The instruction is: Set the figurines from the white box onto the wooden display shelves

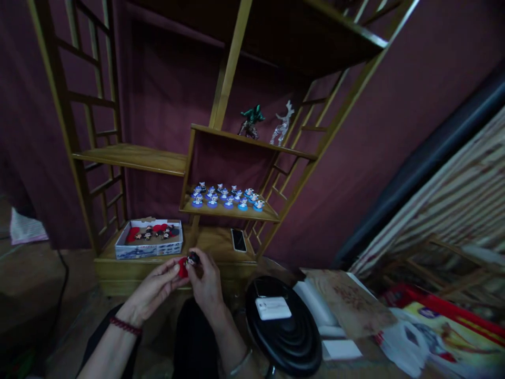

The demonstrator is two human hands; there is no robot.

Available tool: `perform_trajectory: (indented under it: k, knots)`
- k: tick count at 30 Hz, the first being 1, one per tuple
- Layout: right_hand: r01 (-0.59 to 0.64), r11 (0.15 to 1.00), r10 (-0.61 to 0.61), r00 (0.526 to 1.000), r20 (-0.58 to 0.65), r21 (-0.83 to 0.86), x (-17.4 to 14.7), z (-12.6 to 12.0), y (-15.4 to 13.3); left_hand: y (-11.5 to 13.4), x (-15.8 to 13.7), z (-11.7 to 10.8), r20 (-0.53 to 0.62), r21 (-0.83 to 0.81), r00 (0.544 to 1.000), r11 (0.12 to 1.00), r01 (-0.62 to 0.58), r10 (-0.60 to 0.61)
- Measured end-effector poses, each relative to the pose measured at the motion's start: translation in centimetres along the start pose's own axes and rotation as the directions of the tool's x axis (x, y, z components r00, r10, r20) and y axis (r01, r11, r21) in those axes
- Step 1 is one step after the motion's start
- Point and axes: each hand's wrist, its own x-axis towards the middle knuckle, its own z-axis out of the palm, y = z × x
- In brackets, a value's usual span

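Between my two hands, in front of the low shelf, is a small figurine (192,259) with a dark head and a red base (183,267). My left hand (168,275) pinches the red base from the left. From the right, the fingers of my right hand (205,279) close around the figurine's dark upper part. Just beyond my hands, an open cardboard box (149,253) on the bottom shelf holds several similar dark figurines (148,233) and red pieces (133,234).
Rows of small blue-and-white figurines (224,196) stand on the middle shelf (252,212). Above are a green figure (252,120) and a clear deer (282,125). A phone (238,240) lies on the bottom shelf. A black stool (284,337) at right carries a white device (273,308).
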Motion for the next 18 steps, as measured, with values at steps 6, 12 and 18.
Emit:
perform_trajectory:
  k: [6,12,18]
  knots:
    - [0.027,0.999,-0.027,1.0,0.002,-0.031,-2.3,-2.2,-2.7,-1.1,-3.4,2.6,0.024,0.038,0.999,0.999,-0.038,0.037]
    - [0.051,0.999,-0.051,0.999,-0.009,-0.015,-4.1,-4.0,-4.2,-2.1,-5.8,4.7,0.051,0.043,0.998,0.998,-0.051,0.049]
    - [0.098,0.995,-0.098,0.995,-0.026,-0.013,-4.2,-5.4,-4.9,-2.0,-6.4,6.4,0.117,0.056,0.99,0.995,-0.079,0.072]
